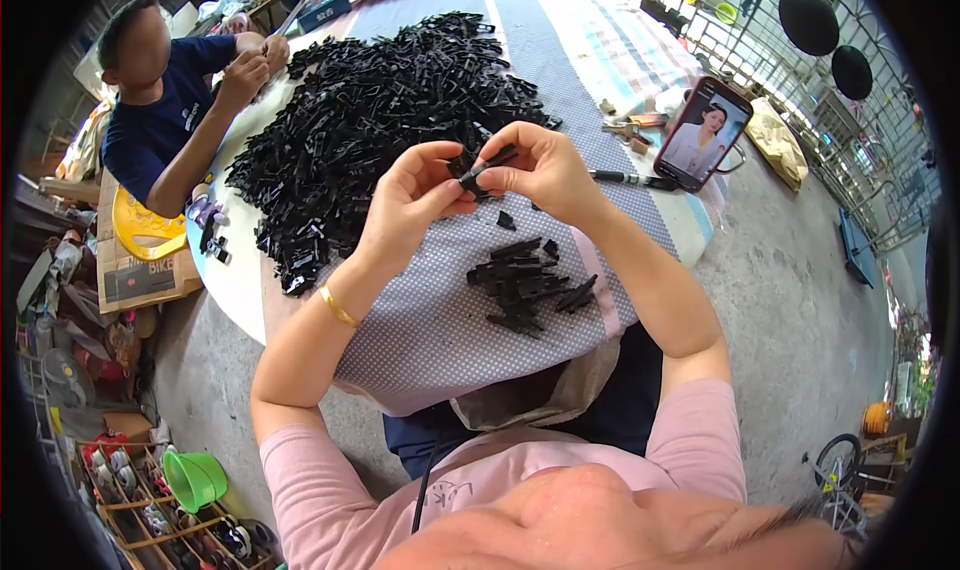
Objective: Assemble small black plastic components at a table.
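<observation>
Both my hands meet over the near side of the table, fingers pinched on a small black plastic part (470, 182). My left hand (412, 192) holds it from the left, and a gold bangle sits on that wrist. My right hand (540, 175) grips its other side, with a narrow black piece jutting up between thumb and forefinger. What exactly the part is, I cannot make out. Just beyond my hands spreads a large heap of black plastic parts (380, 100). Closer to me lies a small pile of slim black pieces (520, 282).
A patterned cloth (430, 320) covers the round table. At the right, a phone (703, 135) stands propped up beside a black pen-like tool (630, 178). Another person (170, 100) sits at the far left, hands raised together. An open bag (545, 395) hangs at the table's near edge.
</observation>
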`<action>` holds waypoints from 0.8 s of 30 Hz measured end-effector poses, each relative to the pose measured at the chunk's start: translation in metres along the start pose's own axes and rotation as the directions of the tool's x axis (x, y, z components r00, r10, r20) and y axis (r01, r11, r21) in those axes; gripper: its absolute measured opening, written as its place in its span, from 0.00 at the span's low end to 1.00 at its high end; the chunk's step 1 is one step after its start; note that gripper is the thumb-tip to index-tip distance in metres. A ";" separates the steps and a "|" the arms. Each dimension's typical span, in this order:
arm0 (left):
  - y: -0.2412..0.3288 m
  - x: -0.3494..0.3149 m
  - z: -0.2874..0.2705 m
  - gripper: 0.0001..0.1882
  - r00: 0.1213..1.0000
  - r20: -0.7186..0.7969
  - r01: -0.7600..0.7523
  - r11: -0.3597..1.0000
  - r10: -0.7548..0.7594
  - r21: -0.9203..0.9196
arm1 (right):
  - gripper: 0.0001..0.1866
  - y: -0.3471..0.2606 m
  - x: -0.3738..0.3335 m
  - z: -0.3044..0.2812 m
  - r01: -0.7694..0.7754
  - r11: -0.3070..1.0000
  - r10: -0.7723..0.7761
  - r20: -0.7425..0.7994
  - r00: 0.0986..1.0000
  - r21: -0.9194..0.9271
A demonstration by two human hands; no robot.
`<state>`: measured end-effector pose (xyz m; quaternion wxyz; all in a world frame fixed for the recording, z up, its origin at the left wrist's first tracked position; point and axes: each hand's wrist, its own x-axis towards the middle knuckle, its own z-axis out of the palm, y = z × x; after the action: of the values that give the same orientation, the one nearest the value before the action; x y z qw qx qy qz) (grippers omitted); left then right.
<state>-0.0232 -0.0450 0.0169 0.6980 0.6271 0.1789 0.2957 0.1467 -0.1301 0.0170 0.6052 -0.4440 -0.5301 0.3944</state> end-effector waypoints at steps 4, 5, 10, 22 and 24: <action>0.004 0.000 -0.002 0.25 0.996 0.034 -0.084 0.988 0.080 0.130 | 0.07 -0.010 -0.006 0.005 0.141 0.946 -0.154 -0.022 0.988 -0.292; 0.004 0.000 -0.002 0.25 0.992 0.056 -0.118 0.975 0.110 0.188 | 0.06 -0.010 -0.007 0.005 0.107 0.957 -0.117 -0.024 0.993 -0.268; -0.002 -0.002 0.001 0.21 0.985 0.017 -0.169 0.965 0.169 0.198 | 0.09 -0.012 -0.011 0.012 0.009 1.000 -0.009 0.017 1.000 0.023; -0.009 -0.005 0.004 0.18 0.882 -0.047 -0.380 0.765 0.470 0.520 | 0.12 -0.007 -0.012 0.021 0.185 0.925 -0.196 0.000 0.981 -0.331; -0.010 -0.006 0.002 0.18 0.876 -0.048 -0.385 0.757 0.479 0.527 | 0.11 -0.008 -0.013 0.021 0.169 0.937 -0.185 -0.023 0.982 -0.305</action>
<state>-0.0243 -0.0510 0.0065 0.4033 0.7814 0.1618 0.4478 0.1245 -0.1418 0.0216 0.5767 -0.4916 -0.6063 0.2413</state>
